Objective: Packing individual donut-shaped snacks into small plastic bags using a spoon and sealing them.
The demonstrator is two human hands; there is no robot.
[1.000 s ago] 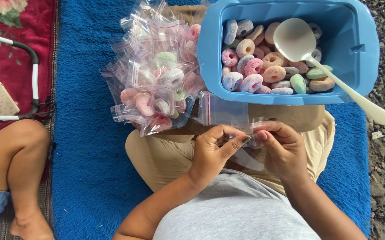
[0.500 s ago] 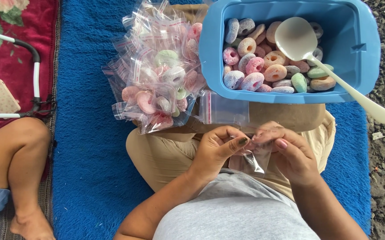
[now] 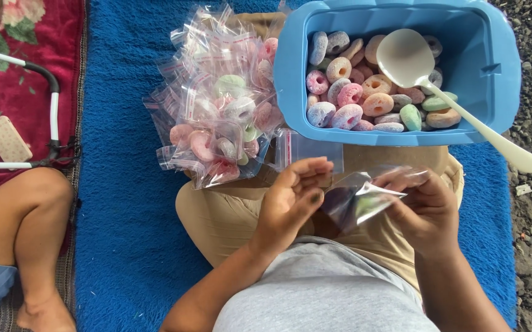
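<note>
Nearest: right hand (image 3: 429,212), fingers pinched on a small clear bag (image 3: 358,197) held over the lap. Left hand (image 3: 290,200), fingers loosely spread, thumb close to the bag's mouth; contact cannot be told. Judged advice: part the mouth fully with both hands, keeping it level. Beyond: loose empty bags (image 3: 306,149); a pile of filled bags (image 3: 220,126) on the blue mat (image 3: 118,184). Farthest: blue tub (image 3: 487,74) of sugared ring sweets (image 3: 355,98) with a white spoon (image 3: 413,61).

Left hand (image 3: 290,200) open-fingered, right hand (image 3: 422,206) curled in a pinching grip.
</note>
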